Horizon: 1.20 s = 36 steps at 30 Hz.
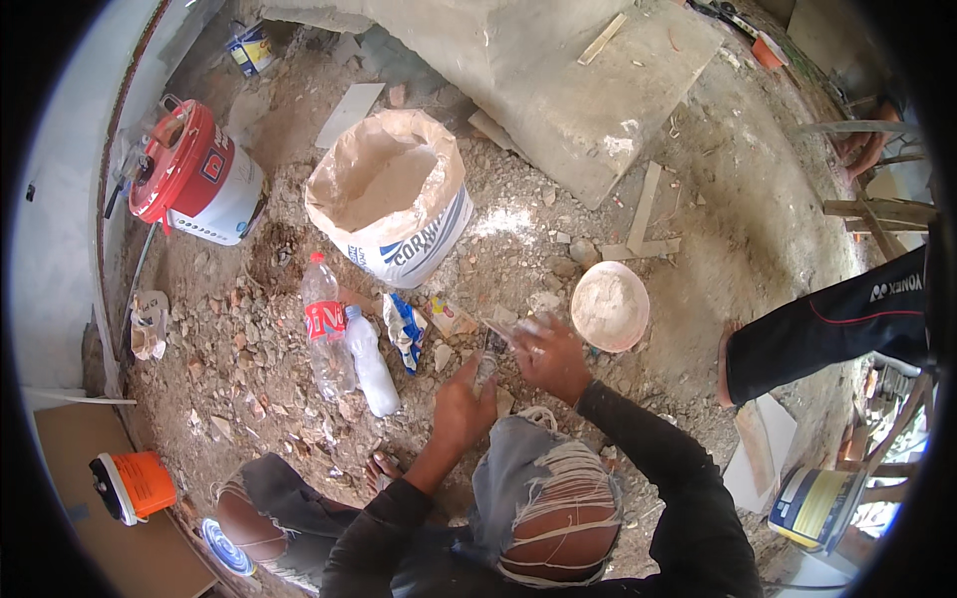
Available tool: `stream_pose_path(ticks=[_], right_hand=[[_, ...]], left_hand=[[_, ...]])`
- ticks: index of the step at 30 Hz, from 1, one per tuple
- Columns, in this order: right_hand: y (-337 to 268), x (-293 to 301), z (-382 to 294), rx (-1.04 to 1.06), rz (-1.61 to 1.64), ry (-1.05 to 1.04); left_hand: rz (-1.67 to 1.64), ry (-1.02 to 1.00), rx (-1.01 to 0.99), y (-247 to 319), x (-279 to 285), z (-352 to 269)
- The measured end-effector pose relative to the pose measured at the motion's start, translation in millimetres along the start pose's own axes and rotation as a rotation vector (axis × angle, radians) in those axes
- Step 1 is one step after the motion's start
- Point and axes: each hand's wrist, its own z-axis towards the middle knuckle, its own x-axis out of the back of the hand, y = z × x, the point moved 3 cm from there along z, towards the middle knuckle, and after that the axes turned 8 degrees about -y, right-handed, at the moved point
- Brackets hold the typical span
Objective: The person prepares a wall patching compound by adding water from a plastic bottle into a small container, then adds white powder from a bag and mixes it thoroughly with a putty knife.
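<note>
My left hand (463,404) is closed around a small clear container (487,366), held upright between thumb and fingers; its lower part is hidden. Close beside it, my right hand (552,360), dusted white, grips a thin flat piece (502,331) whose kind is blurred. Right of that hand stands a pale bowl (641,306) of whitish powder. To the left are a clear plastic bottle (324,351) with a red cap and a smaller bottle (370,366) with white contents. A crumpled blue-and-white wrapper (404,329) lies between the bottles and my hands.
An open paper sack (430,239) of powder stands ahead. A red-lidded bucket (224,183) is at the left wall, and an orange-and-white container (142,486) lower left. Rubble covers the ground (262,404). A concrete slab (553,97) lies ahead; another person's leg (822,329) is at right.
</note>
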Motion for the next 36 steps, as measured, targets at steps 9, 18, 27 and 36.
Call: stream_pose_path(ticks=[9, 18, 27, 36], right_hand=[[83, 14, 13, -0.312, -0.069, 0.103], [32, 0, 5, -0.167, 0.003, 0.093], [74, 8, 14, -0.323, -0.05, -0.085], [71, 16, 33, -0.216, -0.029, -0.065]], left_hand=[[-0.099, 0.03, -0.101, 8, 20, 18], [0.033, 0.095, -0.171, 1, 19, 16], [0.021, 0.09, -0.191, 9, 23, 26], [0.097, 0.126, -0.267, 8, 30, 33]])
